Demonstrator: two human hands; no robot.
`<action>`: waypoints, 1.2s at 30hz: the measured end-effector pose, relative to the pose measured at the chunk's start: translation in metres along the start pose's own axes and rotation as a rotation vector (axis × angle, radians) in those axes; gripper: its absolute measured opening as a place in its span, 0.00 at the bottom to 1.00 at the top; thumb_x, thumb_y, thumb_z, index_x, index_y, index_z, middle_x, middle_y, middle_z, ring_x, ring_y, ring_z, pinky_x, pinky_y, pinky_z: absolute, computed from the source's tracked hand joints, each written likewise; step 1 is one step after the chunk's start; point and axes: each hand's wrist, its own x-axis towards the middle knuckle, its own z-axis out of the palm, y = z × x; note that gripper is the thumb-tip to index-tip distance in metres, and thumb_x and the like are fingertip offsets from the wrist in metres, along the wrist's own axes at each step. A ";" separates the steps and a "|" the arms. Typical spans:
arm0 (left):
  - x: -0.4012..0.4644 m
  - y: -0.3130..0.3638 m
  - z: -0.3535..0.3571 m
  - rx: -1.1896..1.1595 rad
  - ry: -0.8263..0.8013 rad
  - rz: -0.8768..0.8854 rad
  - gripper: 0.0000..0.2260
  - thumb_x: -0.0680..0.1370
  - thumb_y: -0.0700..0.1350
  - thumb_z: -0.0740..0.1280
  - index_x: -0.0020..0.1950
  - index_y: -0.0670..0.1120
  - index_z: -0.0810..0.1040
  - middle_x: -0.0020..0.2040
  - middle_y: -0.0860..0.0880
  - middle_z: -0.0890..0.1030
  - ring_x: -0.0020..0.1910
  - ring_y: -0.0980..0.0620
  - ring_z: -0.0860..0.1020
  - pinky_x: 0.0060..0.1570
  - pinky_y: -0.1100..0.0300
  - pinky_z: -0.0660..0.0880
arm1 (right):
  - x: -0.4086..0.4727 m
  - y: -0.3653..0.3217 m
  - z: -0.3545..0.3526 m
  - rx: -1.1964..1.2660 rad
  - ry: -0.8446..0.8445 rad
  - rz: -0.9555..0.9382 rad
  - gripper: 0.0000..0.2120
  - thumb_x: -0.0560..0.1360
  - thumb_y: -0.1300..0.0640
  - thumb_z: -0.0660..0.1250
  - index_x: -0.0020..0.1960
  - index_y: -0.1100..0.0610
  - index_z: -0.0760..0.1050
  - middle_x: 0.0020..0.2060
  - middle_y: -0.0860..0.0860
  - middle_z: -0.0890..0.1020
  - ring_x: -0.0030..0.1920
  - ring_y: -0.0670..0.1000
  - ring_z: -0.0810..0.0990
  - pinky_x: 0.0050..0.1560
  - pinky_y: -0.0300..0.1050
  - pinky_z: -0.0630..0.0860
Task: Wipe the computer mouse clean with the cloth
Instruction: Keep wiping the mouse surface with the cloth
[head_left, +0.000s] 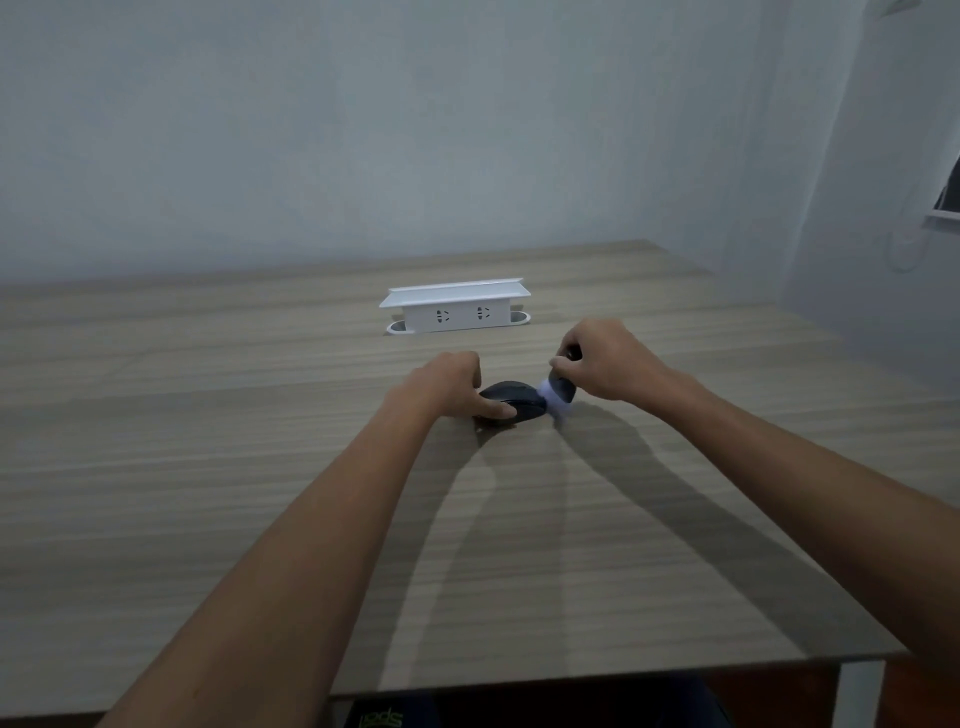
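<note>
A dark grey computer mouse (514, 397) lies on the wooden table (260, 467) near its middle. My left hand (447, 387) grips the mouse from its left side, thumb along the near edge. My right hand (605, 364) is closed on a cloth (558, 397), dark with a pale white-blue fringe, and holds it against the right end of the mouse. Most of the cloth is hidden inside my fist.
A white pop-up socket box (454, 306) stands on the table just behind the hands. The table's front edge (623, 670) runs close to my body, with its right corner at the lower right. A pale wall rises behind the table.
</note>
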 end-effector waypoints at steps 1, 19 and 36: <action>0.000 -0.001 -0.001 -0.043 -0.019 0.005 0.33 0.67 0.66 0.75 0.62 0.45 0.75 0.57 0.48 0.78 0.55 0.48 0.76 0.54 0.53 0.75 | -0.002 -0.002 0.000 0.029 0.011 -0.027 0.10 0.74 0.59 0.68 0.41 0.63 0.85 0.37 0.58 0.86 0.39 0.57 0.83 0.39 0.48 0.78; -0.011 -0.014 -0.004 -0.125 -0.181 0.244 0.16 0.80 0.50 0.67 0.67 0.52 0.79 0.59 0.51 0.83 0.56 0.50 0.80 0.59 0.55 0.74 | -0.024 -0.007 0.018 0.196 0.105 -0.143 0.07 0.74 0.56 0.70 0.45 0.56 0.87 0.39 0.47 0.87 0.40 0.46 0.82 0.42 0.37 0.76; -0.011 -0.010 0.002 -0.255 -0.073 0.177 0.15 0.83 0.47 0.62 0.68 0.48 0.79 0.62 0.48 0.83 0.55 0.52 0.76 0.54 0.60 0.67 | -0.034 -0.004 0.018 0.224 0.133 -0.148 0.07 0.74 0.56 0.70 0.45 0.56 0.87 0.37 0.46 0.86 0.37 0.42 0.82 0.41 0.39 0.77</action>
